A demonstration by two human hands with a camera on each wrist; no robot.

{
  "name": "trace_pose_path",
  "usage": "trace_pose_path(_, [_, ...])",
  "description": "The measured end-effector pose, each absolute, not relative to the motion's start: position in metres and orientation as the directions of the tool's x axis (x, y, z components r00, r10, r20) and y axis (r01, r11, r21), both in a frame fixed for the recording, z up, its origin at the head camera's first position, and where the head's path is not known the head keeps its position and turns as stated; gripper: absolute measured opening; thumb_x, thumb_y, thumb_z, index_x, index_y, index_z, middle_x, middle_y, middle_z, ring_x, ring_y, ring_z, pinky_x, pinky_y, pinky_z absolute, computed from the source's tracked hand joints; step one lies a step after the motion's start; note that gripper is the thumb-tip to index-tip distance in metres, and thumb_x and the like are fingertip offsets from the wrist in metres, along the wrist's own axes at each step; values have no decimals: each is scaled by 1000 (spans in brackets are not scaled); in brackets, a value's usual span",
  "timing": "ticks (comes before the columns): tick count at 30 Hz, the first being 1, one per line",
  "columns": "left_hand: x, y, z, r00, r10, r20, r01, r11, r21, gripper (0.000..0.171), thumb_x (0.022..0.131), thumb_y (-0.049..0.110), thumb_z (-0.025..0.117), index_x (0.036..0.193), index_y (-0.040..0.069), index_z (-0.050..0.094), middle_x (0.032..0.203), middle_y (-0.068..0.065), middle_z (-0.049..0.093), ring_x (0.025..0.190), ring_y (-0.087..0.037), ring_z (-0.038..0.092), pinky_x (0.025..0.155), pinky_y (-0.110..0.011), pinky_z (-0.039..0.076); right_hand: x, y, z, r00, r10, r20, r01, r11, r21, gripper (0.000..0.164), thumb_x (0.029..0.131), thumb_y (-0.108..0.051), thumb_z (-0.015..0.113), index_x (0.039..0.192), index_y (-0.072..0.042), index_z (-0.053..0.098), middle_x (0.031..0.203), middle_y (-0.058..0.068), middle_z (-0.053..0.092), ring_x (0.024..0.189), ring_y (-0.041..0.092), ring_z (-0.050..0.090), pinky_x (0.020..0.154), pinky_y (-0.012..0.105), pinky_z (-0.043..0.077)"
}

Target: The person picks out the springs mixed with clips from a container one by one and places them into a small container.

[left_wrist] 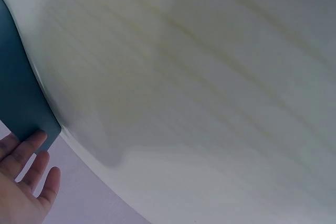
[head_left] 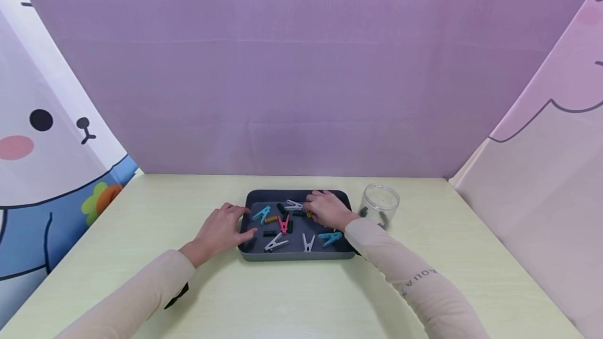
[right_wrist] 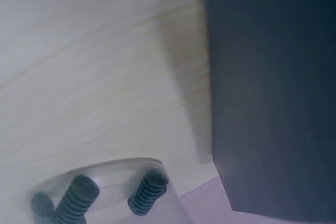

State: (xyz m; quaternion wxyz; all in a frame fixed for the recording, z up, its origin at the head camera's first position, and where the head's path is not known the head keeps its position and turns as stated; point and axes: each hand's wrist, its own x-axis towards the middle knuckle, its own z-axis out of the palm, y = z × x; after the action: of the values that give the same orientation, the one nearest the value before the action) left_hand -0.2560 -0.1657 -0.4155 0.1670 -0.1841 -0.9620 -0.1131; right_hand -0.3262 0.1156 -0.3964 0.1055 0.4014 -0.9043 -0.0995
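Observation:
A dark grey tray (head_left: 298,256) holds clothespins and ribbed, spring-like cylinders. Among them are a red clothespin (head_left: 283,223), a blue clothespin (head_left: 261,214), white clothespins (head_left: 276,244), a yellow spring (head_left: 270,219) and dark springs (head_left: 270,233). My left hand (head_left: 220,233) rests at the tray's left side, its fingers against the outer wall and its thumb over the rim. My right hand (head_left: 330,209) reaches over the tray's right part, fingertips down beside a white clothespin (head_left: 294,205) and a yellow piece (head_left: 309,214). Whether it pinches anything is hidden.
A clear round jar (head_left: 380,199) with dark ribbed springs (right_wrist: 148,191) inside stands right of the tray, close to my right forearm. A purple backdrop (head_left: 292,77) rises behind the pale wooden table (head_left: 264,297), with printed cartoon panels (head_left: 52,171) at the sides.

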Motion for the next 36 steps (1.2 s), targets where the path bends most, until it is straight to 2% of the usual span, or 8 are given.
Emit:
trace_pose_path(16, [-257,-167,-416,-872,320,371,396,906,149,54,75,53,64,108,10,64,107,-9,66,98,-26,55,78,-43,47,-329,116,-392,-648,-746,151,-709,664,239,10,83,-21,64,93,-22,64,90,-7,61,88,11,54,86,34,47])
trace_pose_path(22, [-258,-166,-417,-878,317,359,391,907,154,55,75,53,64,109,10,64,107,-9,66,98,-26,55,79,-43,47,-327,117,-385,-633,-754,173,-718,656,232,9,83,-20,64,92,-21,64,88,-6,59,85,11,52,82,34,48])
trace_pose_path(27, [-257,-166,-415,-880,318,353,390,907,157,56,75,53,64,110,9,63,108,-9,65,98,-26,55,79,-43,47,-326,118,-377,-636,-750,183,-720,661,210,15,82,-20,66,96,-19,65,91,-5,62,87,13,53,83,34,48])
trace_pose_path(36, [-258,-167,-415,-878,320,356,394,906,156,55,75,53,64,109,9,64,107,-10,66,99,-27,55,80,-44,47,-322,121,-363,-639,-742,201,-714,670,201,15,77,-21,71,91,-20,65,90,-4,63,86,13,54,80,33,49])
